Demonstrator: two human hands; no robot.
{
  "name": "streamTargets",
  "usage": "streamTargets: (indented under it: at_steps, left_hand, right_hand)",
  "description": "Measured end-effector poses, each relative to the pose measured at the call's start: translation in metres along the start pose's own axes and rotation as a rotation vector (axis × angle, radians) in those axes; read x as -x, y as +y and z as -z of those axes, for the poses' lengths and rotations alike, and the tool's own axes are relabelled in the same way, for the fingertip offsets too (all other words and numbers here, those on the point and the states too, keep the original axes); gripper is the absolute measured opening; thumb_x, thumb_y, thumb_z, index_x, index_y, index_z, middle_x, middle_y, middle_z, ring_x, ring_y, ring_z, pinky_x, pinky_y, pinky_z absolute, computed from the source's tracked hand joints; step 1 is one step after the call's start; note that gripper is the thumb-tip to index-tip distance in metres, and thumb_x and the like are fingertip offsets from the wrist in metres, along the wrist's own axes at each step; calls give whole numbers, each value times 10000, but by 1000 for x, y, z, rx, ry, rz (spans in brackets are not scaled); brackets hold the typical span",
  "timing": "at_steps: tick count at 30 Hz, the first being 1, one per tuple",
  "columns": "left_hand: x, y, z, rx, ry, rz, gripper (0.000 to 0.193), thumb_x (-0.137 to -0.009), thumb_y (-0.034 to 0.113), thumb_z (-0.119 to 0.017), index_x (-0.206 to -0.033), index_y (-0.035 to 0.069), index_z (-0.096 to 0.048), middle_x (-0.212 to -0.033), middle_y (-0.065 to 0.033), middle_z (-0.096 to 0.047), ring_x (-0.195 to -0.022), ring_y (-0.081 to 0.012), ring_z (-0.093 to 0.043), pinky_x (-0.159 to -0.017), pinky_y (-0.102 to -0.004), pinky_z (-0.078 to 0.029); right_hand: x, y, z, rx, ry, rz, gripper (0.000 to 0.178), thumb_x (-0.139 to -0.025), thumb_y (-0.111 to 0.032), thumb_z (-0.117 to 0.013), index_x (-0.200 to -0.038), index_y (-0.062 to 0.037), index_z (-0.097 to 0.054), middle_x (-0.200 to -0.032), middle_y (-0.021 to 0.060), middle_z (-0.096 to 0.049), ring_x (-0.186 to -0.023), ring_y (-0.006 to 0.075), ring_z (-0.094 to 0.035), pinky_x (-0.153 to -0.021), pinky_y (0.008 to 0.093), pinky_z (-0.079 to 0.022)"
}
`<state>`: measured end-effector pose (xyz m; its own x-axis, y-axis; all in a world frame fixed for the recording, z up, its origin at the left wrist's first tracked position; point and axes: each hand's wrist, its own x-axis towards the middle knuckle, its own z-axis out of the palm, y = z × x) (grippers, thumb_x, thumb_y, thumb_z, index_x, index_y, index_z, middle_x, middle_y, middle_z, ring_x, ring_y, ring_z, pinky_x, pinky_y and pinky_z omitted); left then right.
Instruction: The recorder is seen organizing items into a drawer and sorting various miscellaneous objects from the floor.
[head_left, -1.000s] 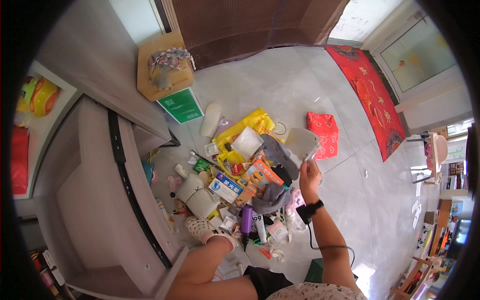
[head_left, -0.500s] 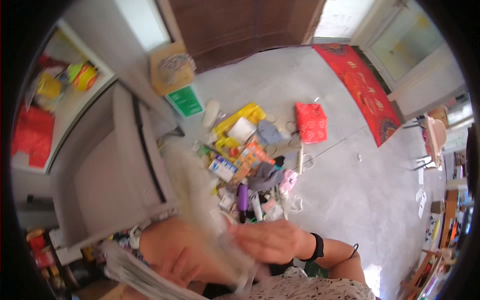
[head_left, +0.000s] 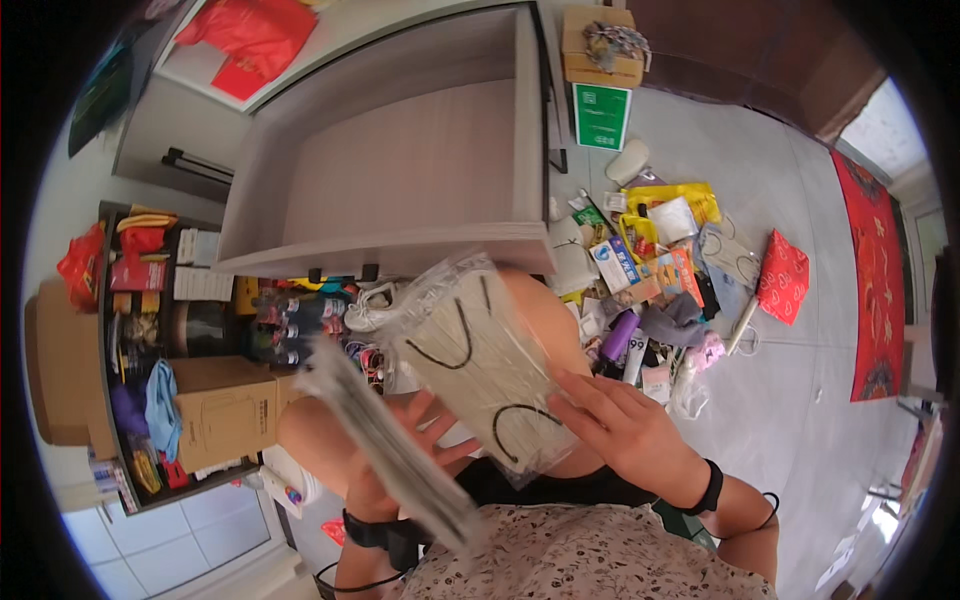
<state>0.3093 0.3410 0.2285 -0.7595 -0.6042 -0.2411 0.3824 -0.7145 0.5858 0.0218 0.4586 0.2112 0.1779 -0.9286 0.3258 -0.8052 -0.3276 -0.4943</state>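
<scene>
My right hand (head_left: 635, 435) pinches the edge of a flat clear plastic packet (head_left: 480, 370). Inside lies something pale with black cord loops, and its exact kind is unclear. A second plastic-wrapped packet (head_left: 395, 440), narrow and smeared by motion, is tilted in front of my left hand (head_left: 430, 425). The left fingers show spread behind it, and the packet appears held against the palm. Both packets are above my lap, apart from each other. Beyond them stands a pulled-out grey-brown drawer (head_left: 400, 165), its bare bottom showing.
A heap with a purple bottle (head_left: 620, 335), a blue-white box (head_left: 613, 263) and a red heart-patterned bag (head_left: 783, 277) covers the floor at right. A crowded shelf (head_left: 110, 300) and cardboard box (head_left: 228, 410) stand left. A green-and-white carton (head_left: 602, 117) is behind the heap.
My view has swung left, bringing the drawer and shelf further into view. The packet at my right hand now shows flat and clear; the one at my left hand has come upright near the lap.
</scene>
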Motion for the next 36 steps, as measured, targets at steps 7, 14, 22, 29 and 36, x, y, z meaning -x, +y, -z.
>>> streamTargets:
  at_steps: [7,14,22,29,36]
  left_hand:
    - [-24,-27,-20,13,302,25,508,-997,267,-493,-1418,22,-350,-1417,-119,-453,-1294,-289,-444,-1087,-461,-350]
    - [-42,-41,-39,-157,466,-53,469,-977,180,-546,-1381,-2,-391,-1344,-136,-512,-1224,-268,-512,-1039,-424,-414]
    - [5,-23,-9,-707,426,-169,514,-962,300,-547,-1342,-23,-424,-1299,-137,-531,-1173,-271,-534,-1005,-421,-433]
    - [-5,-30,-36,-606,279,-136,616,-889,421,-660,-1295,3,-460,-1239,-89,-543,-1160,-228,-521,-964,-392,-443]
    - [-32,-39,-38,-740,261,-49,623,-918,388,-619,-1366,19,-391,-1264,-108,-527,-1168,-255,-513,-1012,-404,-425]
  right_hand:
    - [-3,-4,-10,-470,126,-227,476,-763,-88,-683,-1213,-4,-553,-1253,174,-551,-1070,330,-575,-908,375,-485]
    - [-33,-19,-18,-657,327,-524,343,-889,-155,-657,-1168,19,-560,-1115,198,-594,-967,343,-600,-813,351,-482]
    - [-25,-23,-15,-894,129,-381,225,-918,-127,-606,-1084,21,-576,-892,182,-606,-816,342,-601,-736,389,-485]
    - [-29,-22,-18,-863,224,-414,167,-917,-130,-615,-880,14,-539,-807,162,-538,-711,289,-523,-613,367,-403]
    - [-22,-4,-12,-865,190,-176,312,-967,-207,-499,-1108,71,-515,-954,226,-531,-890,410,-549,-821,442,-458]
